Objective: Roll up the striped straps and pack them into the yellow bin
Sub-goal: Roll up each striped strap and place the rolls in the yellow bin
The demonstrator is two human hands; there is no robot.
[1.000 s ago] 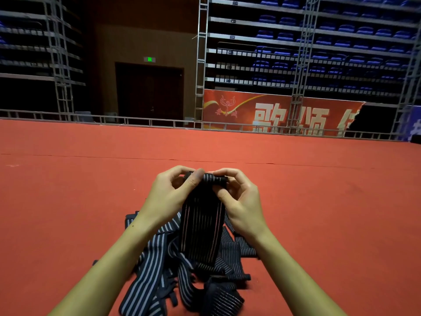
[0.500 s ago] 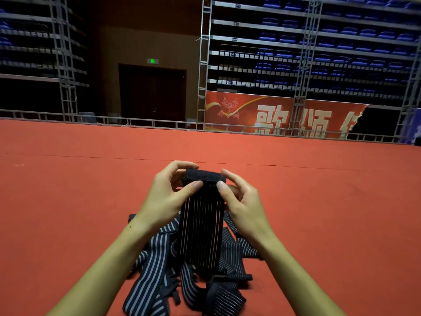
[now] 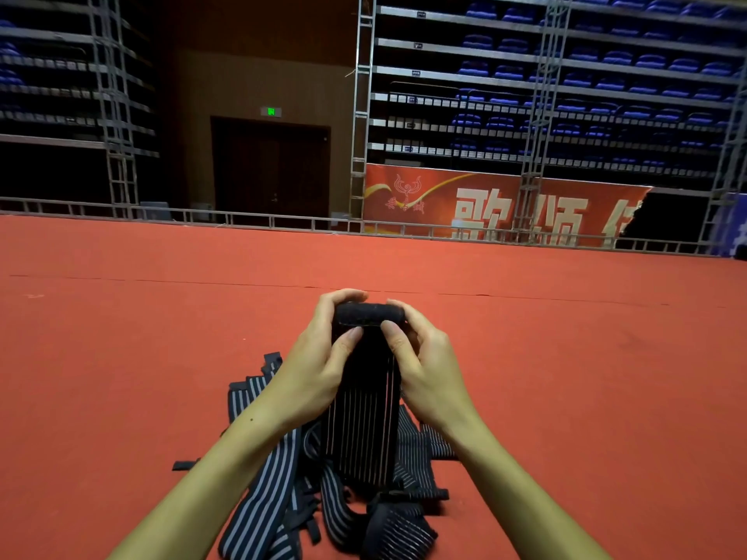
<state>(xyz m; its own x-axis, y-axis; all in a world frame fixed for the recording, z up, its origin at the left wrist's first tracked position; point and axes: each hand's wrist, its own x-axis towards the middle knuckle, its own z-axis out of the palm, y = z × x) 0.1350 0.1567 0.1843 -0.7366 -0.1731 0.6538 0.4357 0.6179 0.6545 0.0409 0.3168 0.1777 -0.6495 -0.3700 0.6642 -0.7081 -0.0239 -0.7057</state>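
Striped strap (image 3: 366, 414) hangs from my two hands, held up above the loose pile of straps (image 3: 283, 491) on the red floor (image 3: 121, 357), its top end turned over into a small dark roll (image 3: 370, 314). To roll it well I should keep the edges square, turn the roll toward me evenly with both thumbs, and hold the tail taut so the coil stays tight. My left hand (image 3: 319, 365) is curled round the left end of the roll, thumb pressed on the front. My right hand (image 3: 424, 369) pinches the right end the same way, fingers bent behind it, though I think they are partly hidden. No yellow bin shows in view.
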